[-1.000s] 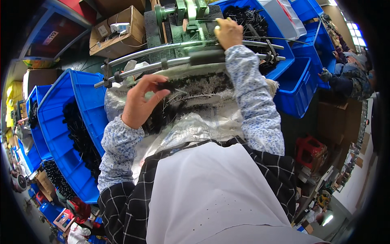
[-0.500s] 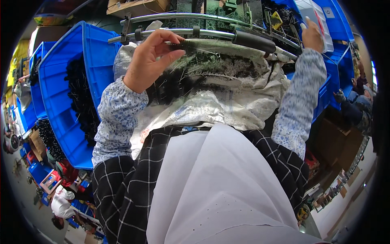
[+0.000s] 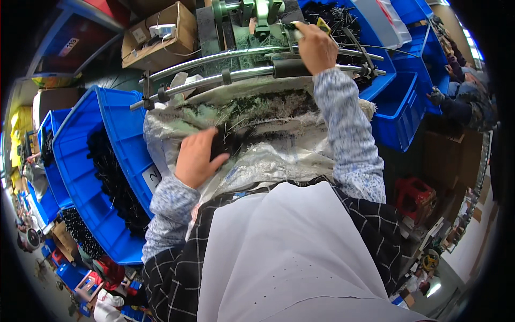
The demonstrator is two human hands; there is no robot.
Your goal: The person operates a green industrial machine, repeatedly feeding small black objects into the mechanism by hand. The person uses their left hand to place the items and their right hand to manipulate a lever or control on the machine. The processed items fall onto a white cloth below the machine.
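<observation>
My left hand [image 3: 196,158] hovers at the left of a white woven sack cloth [image 3: 268,154] over my lap. Its thumb and fingers are apart, and no held thing shows. Against its fingertips, dark bristle brushes [image 3: 232,140] lie in a blurred pile on the cloth. My right hand [image 3: 317,49] reaches over two metal rails [image 3: 248,52] to the green machine [image 3: 262,24]. Its fingers are bent together beside a small metal part [image 3: 291,32] of the machine; what they pinch is hidden.
A blue bin [image 3: 80,155] of black brushes stands at my left. Another blue bin [image 3: 370,27] with black wire pieces is beyond my right hand, and a blue crate [image 3: 397,115] hangs at the right. A cardboard box [image 3: 161,37] stands at the far left.
My left hand has come down from holding a wire-looped bristle brush to the pile, its fingers now loosened. My right hand has moved left from the clear container to the machine. The view has shifted.
</observation>
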